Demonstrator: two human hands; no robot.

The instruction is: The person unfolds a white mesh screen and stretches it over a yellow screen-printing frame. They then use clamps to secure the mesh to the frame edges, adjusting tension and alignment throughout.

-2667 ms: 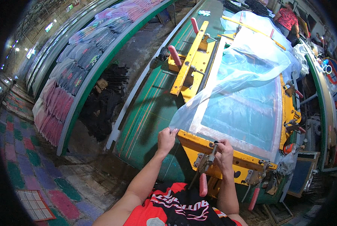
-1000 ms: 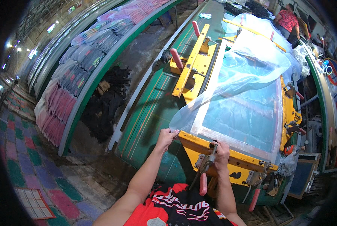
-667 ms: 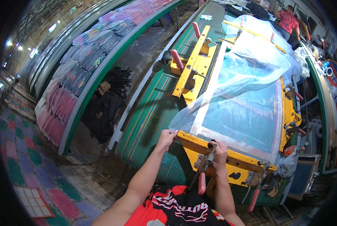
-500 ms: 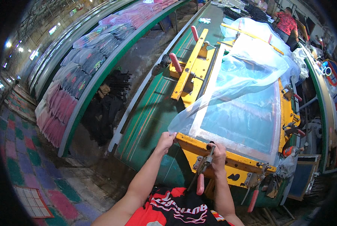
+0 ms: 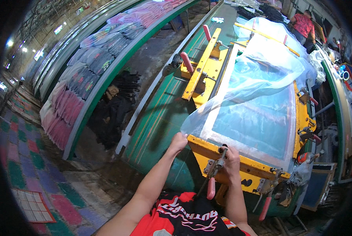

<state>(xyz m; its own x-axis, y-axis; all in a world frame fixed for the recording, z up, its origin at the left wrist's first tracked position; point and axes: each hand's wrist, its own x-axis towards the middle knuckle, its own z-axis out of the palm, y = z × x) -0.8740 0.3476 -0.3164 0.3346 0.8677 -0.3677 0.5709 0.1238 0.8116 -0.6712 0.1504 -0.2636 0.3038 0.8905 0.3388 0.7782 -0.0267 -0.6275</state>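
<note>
Beside the yellow clamp bar point(image 5: 254, 164), the left grip point(image 5: 178, 142) pinched mesh point(image 5: 258, 80), likely light, slippery, best corner-held. The right grip point(image 5: 231, 159) clasped the toggle clamp point(image 5: 214, 167).

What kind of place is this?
Probably a workshop, maybe one for cloth: a sheer sheet lies across a yellow frame with clamps, on a long green table, and layered pink and grey pieces form a long row.
</note>
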